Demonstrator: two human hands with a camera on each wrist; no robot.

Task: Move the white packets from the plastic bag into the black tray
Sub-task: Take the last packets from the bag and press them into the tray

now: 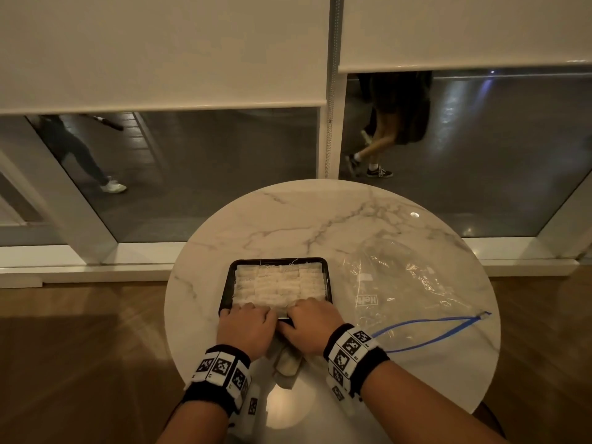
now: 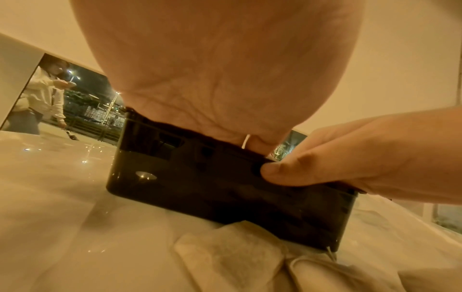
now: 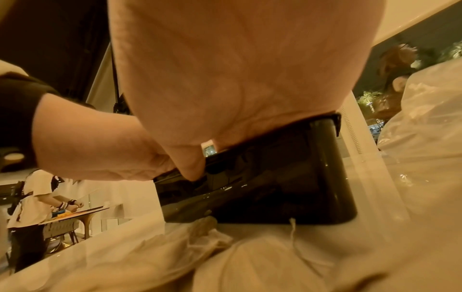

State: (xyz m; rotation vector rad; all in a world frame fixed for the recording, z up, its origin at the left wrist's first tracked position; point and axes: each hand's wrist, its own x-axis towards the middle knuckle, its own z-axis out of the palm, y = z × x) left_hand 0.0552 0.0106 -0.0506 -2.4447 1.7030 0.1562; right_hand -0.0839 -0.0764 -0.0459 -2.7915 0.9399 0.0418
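The black tray (image 1: pixel 278 259) sits mid-table, packed with rows of white packets (image 1: pixel 277 283). Both hands are at its near edge. My left hand (image 1: pixel 246 325) has its fingers bent over the near rim onto the front row of packets. My right hand (image 1: pixel 312 325) does the same beside it, with its thumb (image 2: pixel 275 171) pressed on the tray's outer wall (image 2: pixel 200 187). The fingertips are hidden in the wrist views. A few loose white packets (image 1: pixel 286 366) lie on the table under my wrists, against the tray (image 3: pixel 275 187). The clear plastic bag (image 1: pixel 410 283) with a blue zip lies flat to the right.
The round marble table (image 1: pixel 320 219) stands by a glass wall with roller blinds, and people walk past outside. Wooden floor surrounds the table. In the right wrist view another person works at a table to the left.
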